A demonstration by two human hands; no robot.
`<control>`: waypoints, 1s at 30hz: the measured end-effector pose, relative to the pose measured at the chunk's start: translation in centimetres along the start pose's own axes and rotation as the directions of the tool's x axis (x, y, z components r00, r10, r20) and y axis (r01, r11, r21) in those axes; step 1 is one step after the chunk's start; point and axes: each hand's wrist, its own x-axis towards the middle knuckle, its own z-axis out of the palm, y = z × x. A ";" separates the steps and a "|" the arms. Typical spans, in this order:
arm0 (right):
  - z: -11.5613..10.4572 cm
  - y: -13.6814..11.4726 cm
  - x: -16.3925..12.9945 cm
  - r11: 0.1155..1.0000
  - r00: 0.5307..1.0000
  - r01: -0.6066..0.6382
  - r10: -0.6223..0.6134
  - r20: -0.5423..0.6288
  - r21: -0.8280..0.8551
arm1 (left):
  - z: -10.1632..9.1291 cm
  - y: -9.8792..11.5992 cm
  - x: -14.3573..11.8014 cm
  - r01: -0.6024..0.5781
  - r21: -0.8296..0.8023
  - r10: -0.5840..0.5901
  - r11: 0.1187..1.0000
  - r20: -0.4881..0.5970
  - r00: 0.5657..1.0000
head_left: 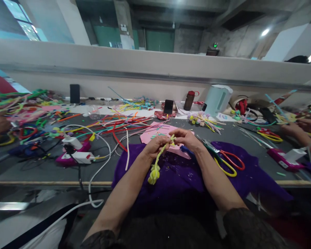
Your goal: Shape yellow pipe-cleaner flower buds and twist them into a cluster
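Between my two hands is a yellow pipe-cleaner flower (154, 173), its fluffy twisted stem running up to my fingers and its bunched head hanging down to the lower left. My left hand (157, 145) is closed round the stem. The fingers of my right hand (187, 139) pinch the stem's upper end, where a small yellow tuft shows. Both hands are over a purple cloth (181, 176) dotted with bits of fluff. Behind them lies a pink sheet (147, 134). Scissors (229, 162) with red and yellow handles rest on the cloth beside my right forearm.
Loose pipe cleaners (119, 122) spread at the back left. A power strip (77, 155) with white cords is on the left, another (285, 159) on the right. A phone (168, 106), a bottle (189, 100) and a kettle (217, 99) stand behind. Other people's hands (294, 131) show at both edges.
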 end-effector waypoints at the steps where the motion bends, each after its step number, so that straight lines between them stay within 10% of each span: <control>1: 0.0 0.1 0.0 1.000 1.000 0.000 0.000 0.012 -0.009 | 0.2 0.1 -0.1 0.007 0.006 -0.007 1.000 0.007 1.000; 30: 0.2 -0.5 -0.2 0.941 0.990 0.102 -0.129 -0.064 -0.321 | -0.3 -0.6 0.1 -0.034 0.142 0.043 0.989 -0.059 0.997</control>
